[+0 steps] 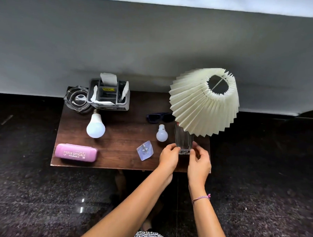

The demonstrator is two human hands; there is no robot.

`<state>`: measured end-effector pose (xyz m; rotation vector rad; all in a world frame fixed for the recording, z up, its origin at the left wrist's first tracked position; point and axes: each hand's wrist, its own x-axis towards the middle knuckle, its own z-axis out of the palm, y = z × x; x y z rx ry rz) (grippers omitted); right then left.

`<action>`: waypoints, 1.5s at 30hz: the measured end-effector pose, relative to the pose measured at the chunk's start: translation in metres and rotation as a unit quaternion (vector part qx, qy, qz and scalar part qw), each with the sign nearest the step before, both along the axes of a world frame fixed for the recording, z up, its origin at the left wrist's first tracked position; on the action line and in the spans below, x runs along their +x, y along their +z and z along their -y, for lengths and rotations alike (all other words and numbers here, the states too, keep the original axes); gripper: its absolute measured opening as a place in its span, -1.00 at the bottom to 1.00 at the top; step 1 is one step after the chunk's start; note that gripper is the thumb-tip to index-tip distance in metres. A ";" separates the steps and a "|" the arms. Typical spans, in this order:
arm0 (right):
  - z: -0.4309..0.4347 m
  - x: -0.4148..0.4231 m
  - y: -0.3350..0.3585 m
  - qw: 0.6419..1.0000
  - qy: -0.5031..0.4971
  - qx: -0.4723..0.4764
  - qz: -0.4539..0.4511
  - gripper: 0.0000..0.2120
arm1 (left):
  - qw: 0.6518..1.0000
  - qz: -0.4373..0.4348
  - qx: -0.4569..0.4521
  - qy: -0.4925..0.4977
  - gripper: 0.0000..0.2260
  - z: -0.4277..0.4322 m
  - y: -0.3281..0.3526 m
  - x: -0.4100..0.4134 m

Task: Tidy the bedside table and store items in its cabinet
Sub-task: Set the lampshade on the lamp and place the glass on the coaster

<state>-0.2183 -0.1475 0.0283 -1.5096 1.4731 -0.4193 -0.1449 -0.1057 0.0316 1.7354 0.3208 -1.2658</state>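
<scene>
A clear drinking glass (183,140) stands near the front right of the dark wooden bedside table (123,131). My left hand (169,157) and my right hand (200,160) grip its base from either side. Also on the table are a pink glasses case (76,152), a large white bulb (95,126), a small white bulb (162,133), dark sunglasses (156,117) and a small clear packet with earrings (145,151). The cabinet under the tabletop is hidden.
A pleated cream lamp shade (203,104) leans over the table's right side, just above the glass. At the back left stand a glass ashtray (76,99) and a grey organiser with tissues (109,94). A grey wall rises behind; dark polished floor surrounds the table.
</scene>
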 end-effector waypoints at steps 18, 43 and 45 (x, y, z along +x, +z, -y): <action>0.035 0.008 -0.026 0.995 0.051 0.061 -0.053 -0.64 | 0.997 0.047 0.047 -0.046 -0.66 0.016 -0.012 -0.001; 0.042 0.003 -0.034 0.990 0.065 0.126 -0.028 -0.59 | 0.994 0.032 0.066 -0.085 -0.67 0.010 -0.015 0.020; 0.039 -0.002 -0.032 0.989 0.069 0.132 -0.014 -0.58 | 0.996 0.023 0.060 -0.067 -0.71 0.007 -0.013 0.017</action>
